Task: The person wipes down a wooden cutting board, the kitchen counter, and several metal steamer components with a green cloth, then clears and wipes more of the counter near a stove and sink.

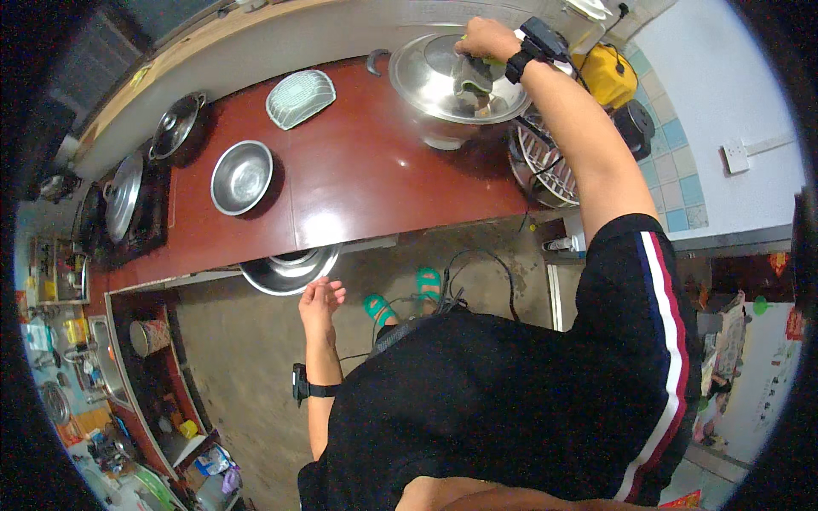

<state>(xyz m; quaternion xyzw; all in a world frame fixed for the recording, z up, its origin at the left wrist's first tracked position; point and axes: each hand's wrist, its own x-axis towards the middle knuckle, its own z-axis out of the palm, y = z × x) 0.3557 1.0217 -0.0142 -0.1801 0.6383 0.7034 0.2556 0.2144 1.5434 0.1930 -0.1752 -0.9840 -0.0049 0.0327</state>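
Observation:
My right hand [489, 39] is at the far side of a wide, shiny metal lid [425, 80]. Its fingers close on what looks like a greyish-green cloth [471, 75] against the lid; part of it is hidden by the hand. The lid covers a large steel pan [441, 124] on the red countertop [358, 166]. My left hand [321, 295] hangs before the counter's front edge, fingers loosely bent and holding nothing. Close by it is the rim of a steel basin [300, 274], partly hidden under the countertop.
On the counter are a steel bowl [241, 177], a pale half-round mat [300, 98], a lidded pot [176, 126] and another metal lid [124, 195]. A wire rack [549, 163] and yellow container [610, 76] stand at right. A dark cable [508, 274] loops near the floor.

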